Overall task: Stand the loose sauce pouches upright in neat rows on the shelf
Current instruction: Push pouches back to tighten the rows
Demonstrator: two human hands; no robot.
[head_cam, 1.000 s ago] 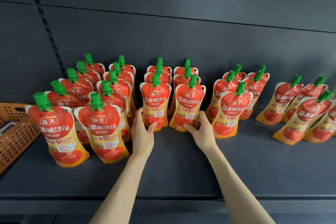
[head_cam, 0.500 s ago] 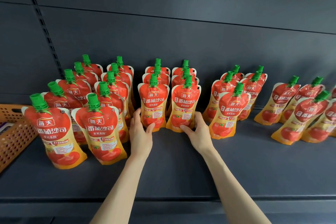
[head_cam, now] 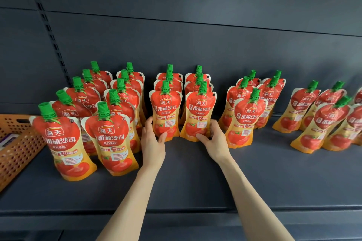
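Dark grey metal shelf [head_cam: 195, 182] with matching back panel [head_cam: 195, 35] and a slotted upright [head_cam: 49, 31] at far left. Orange perforated basket [head_cam: 17, 146] sits at the left edge of the shelf, partly cut off. Red-and-yellow tomato sauce pouches with green screw caps stand upright across the shelf in paired rows running front to back: left group [head_cam: 109, 107] two rows deep, nearest to camera; middle group two rows of three; a group right of that [head_cam: 254, 103], shorter, front pouch set between its two rows; far-right group [head_cam: 323, 117] looser, pouches leaning, edge blurred. Left hand [head_cam: 152, 143] cupped against the lower left side of the front-left middle pouch [head_cam: 165, 115], thumb on its front bottom, fingers wrapped behind; holding it. Right hand [head_cam: 214, 139] cupped on the lower right side of the front-right middle pouch [head_cam: 198, 117], thumb across its front bottom edge; holding it. Both held pouches stand upright on the shelf, side by side, nearly touching, at the front of the middle rows. Both forearms bare, reaching in from bottom of frame.
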